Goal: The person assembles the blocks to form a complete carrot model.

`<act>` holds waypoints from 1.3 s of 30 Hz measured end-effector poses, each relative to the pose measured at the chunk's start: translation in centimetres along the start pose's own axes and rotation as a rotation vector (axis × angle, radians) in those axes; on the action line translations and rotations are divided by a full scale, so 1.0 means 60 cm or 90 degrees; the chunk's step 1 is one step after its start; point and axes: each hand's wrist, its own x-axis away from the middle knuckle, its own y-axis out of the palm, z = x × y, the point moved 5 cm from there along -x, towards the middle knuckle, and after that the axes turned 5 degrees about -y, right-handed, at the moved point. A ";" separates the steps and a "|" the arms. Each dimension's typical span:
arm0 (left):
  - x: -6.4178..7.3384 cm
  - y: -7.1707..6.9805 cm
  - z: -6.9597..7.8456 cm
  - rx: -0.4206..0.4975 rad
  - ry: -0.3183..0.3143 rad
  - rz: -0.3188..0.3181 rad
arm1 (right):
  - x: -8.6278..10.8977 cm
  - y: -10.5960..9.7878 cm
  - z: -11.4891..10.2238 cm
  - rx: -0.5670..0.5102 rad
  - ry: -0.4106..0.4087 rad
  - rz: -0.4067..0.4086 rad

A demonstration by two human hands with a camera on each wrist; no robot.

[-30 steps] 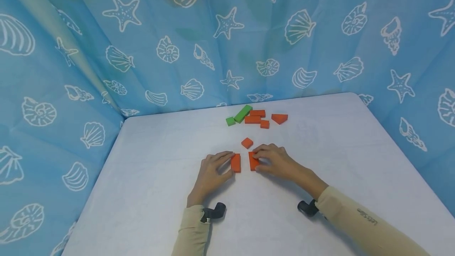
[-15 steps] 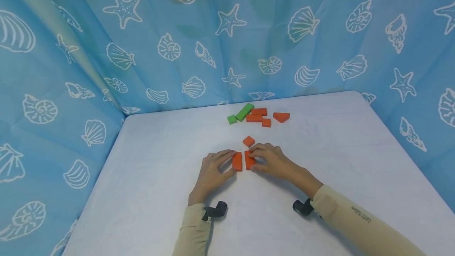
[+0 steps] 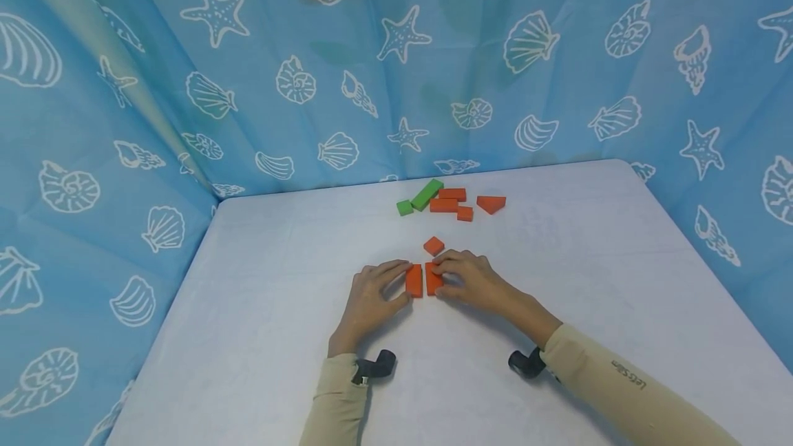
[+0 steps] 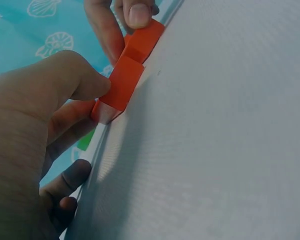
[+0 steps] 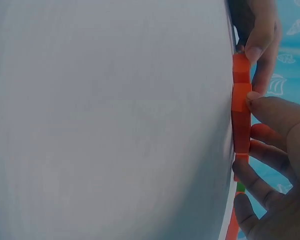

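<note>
Two orange-red building blocks lie side by side on the white tabletop, a narrow gap between them in the head view. My left hand (image 3: 368,298) pinches the left block (image 3: 414,281) by its near and far ends, thumb in front and fingers behind. In the same way my right hand (image 3: 473,279) holds the right block (image 3: 433,279), its fingers covering part of the top. The left wrist view shows my left thumb pressed to the left block (image 4: 125,82). Just beyond both sits a small orange-red block (image 3: 434,246), turned cornerwise.
Toward the back of the table (image 3: 279,363) are a long green block (image 3: 427,195), a green cube (image 3: 405,208), several orange-red blocks (image 3: 443,205) and an orange-red wedge-shaped block (image 3: 491,204). A blue seashell-patterned curtain (image 3: 341,88) hangs behind and on the sides.
My right hand has slid its block leftward toward the left block, narrowing the gap. My left hand has stayed at its block. The view has shifted slightly.
</note>
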 end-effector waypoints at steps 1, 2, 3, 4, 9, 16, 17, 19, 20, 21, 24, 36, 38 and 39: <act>0.000 0.000 -0.001 0.000 0.000 -0.002 | -0.001 0.002 0.000 -0.003 -0.001 0.000; 0.000 0.000 -0.001 0.001 0.001 -0.001 | -0.002 0.003 -0.001 -0.004 -0.005 0.001; 0.000 0.001 -0.001 0.002 0.001 -0.002 | -0.002 0.004 -0.003 -0.006 -0.008 0.002; 0.000 0.001 -0.002 0.003 0.001 -0.002 | -0.003 0.005 -0.004 -0.007 -0.010 0.003; 0.000 0.004 -0.004 0.005 -0.001 0.000 | -0.005 0.007 -0.012 0.013 -0.007 -0.003; -0.003 0.003 -0.004 0.011 0.005 0.004 | -0.009 -0.007 -0.005 0.030 -0.018 0.008; -0.003 0.003 -0.005 0.010 0.001 0.000 | -0.011 -0.012 -0.001 0.025 -0.016 0.016; -0.002 0.002 -0.005 0.009 -0.002 -0.001 | -0.018 -0.023 0.009 0.020 -0.011 0.035; -0.002 0.002 -0.005 0.008 -0.003 0.000 | -0.022 -0.031 0.015 0.026 -0.007 0.046; -0.001 0.002 -0.005 0.009 -0.005 -0.001 | -0.028 -0.039 0.022 0.031 -0.001 0.055; 0.001 0.004 -0.004 0.014 -0.002 0.001 | -0.049 -0.065 0.048 0.077 0.021 0.074; 0.003 0.008 -0.008 0.010 -0.007 -0.002 | -0.145 -0.093 0.125 0.164 0.093 0.042; 0.002 0.002 -0.006 0.007 -0.005 -0.006 | -0.151 -0.091 0.126 0.166 0.099 0.037; 0.000 -0.002 -0.005 0.005 -0.003 -0.005 | -0.154 -0.092 0.125 0.163 0.098 0.039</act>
